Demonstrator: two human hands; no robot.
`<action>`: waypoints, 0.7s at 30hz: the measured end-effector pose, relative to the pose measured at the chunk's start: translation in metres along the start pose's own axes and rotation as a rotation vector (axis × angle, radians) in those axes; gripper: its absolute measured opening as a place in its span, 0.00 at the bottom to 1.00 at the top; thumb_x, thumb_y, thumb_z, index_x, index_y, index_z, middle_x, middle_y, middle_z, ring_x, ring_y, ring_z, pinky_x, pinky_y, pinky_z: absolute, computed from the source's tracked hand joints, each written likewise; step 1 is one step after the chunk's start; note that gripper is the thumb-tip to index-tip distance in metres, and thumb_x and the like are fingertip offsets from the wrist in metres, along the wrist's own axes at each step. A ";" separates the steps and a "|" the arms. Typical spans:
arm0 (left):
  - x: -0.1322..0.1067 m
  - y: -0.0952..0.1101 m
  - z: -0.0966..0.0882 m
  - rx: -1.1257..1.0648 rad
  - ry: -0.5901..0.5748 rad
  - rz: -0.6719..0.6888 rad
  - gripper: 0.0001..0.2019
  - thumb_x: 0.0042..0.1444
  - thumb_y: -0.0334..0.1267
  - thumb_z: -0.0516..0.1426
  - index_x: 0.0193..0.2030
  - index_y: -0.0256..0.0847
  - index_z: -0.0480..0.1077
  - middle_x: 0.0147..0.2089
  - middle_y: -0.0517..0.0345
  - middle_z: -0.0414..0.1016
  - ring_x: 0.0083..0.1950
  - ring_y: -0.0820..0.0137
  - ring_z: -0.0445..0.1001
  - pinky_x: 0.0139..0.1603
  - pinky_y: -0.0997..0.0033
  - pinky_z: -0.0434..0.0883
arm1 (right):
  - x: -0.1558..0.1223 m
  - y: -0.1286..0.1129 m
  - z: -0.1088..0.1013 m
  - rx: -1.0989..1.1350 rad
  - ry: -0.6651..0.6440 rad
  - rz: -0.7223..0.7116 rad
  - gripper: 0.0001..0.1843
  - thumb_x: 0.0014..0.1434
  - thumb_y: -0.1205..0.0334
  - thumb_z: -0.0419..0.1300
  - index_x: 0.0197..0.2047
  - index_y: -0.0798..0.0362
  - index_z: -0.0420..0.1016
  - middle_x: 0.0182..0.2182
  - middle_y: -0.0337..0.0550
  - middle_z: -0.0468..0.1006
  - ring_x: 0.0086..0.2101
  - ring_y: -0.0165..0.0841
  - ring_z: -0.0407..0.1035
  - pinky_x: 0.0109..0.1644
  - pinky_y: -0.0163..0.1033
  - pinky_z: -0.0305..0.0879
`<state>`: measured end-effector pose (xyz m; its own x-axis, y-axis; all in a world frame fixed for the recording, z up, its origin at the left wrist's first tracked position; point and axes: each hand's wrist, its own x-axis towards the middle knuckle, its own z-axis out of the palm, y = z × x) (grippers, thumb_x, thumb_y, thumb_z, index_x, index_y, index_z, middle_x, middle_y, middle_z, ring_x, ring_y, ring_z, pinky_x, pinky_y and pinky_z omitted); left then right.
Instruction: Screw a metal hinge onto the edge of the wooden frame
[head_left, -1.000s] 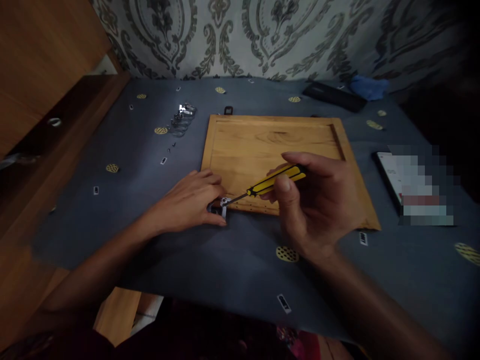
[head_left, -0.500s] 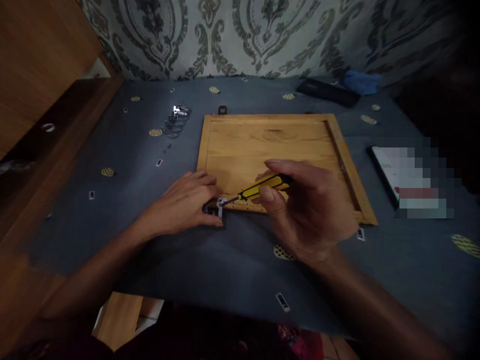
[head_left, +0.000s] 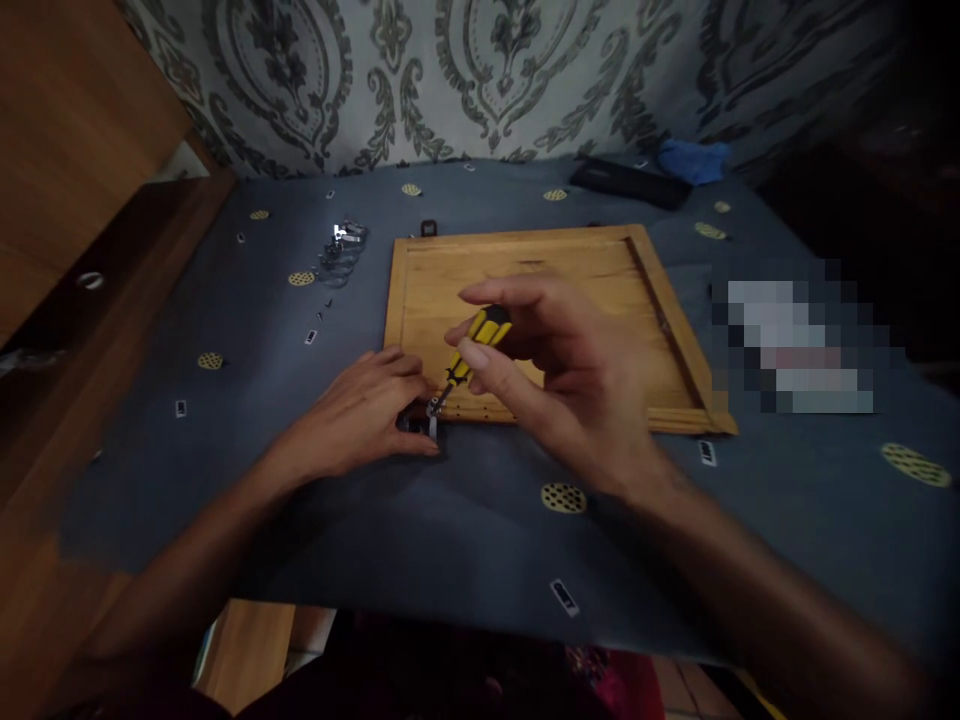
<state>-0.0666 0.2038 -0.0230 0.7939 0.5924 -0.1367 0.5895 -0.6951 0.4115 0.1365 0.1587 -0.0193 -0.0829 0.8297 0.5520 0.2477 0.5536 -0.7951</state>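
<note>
A framed wooden panel (head_left: pixel 450 290), like a cabinet door, lies flat on the patterned blue cloth. At its near left corner sits a metal hinge (head_left: pixel 433 425), pinched between the thumb and fingers of my left hand (head_left: pixel 360 405). My right hand (head_left: pixel 585 375) grips a yellow and black screwdriver (head_left: pixel 472 350) by its handle, thumb against fingers. The screwdriver is tilted, its shaft slanting down to the left with the tip at the hinge. Small dark holes run along the panel's near edge, right of the hinge. The screw under the tip is too small to make out.
Several metal hinges (head_left: pixel 343 250) lie in a pile at the back left, with small screws (head_left: pixel 322 312) nearer. Beyond the panel are a black case (head_left: pixel 630 185) and a blue cloth (head_left: pixel 694 162). A blurred-out phone (head_left: pixel 795 345) lies right. Wooden furniture (head_left: pixel 90 90) borders the left.
The screwdriver has gone from a low slant to a steeper one, and my right hand has moved up and left with it. My left hand stays on the hinge. The whole view has shifted slightly.
</note>
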 end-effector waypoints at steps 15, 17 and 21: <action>-0.003 0.002 0.000 0.033 0.006 -0.038 0.17 0.60 0.43 0.67 0.51 0.38 0.74 0.53 0.48 0.78 0.58 0.50 0.74 0.57 0.48 0.72 | 0.029 -0.009 0.011 0.108 -0.317 0.051 0.09 0.65 0.60 0.65 0.41 0.48 0.66 0.32 0.34 0.73 0.29 0.29 0.68 0.32 0.36 0.69; -0.003 0.005 -0.001 0.045 0.005 -0.046 0.16 0.61 0.42 0.67 0.51 0.37 0.75 0.54 0.48 0.78 0.58 0.50 0.74 0.59 0.47 0.71 | 0.029 -0.010 0.010 0.124 -0.311 0.049 0.10 0.65 0.59 0.65 0.42 0.49 0.66 0.33 0.34 0.73 0.29 0.28 0.68 0.33 0.36 0.70; -0.003 0.004 0.000 0.014 0.047 -0.025 0.18 0.59 0.40 0.68 0.54 0.39 0.73 0.60 0.50 0.77 0.64 0.52 0.72 0.65 0.48 0.69 | 0.029 -0.013 0.007 0.144 -0.345 0.062 0.08 0.68 0.63 0.61 0.50 0.50 0.72 0.38 0.38 0.76 0.33 0.30 0.71 0.35 0.36 0.72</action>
<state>-0.0669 0.1989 -0.0214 0.7713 0.6279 -0.1042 0.6114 -0.6853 0.3956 0.1243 0.1760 0.0055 -0.3986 0.8234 0.4038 0.1261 0.4854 -0.8652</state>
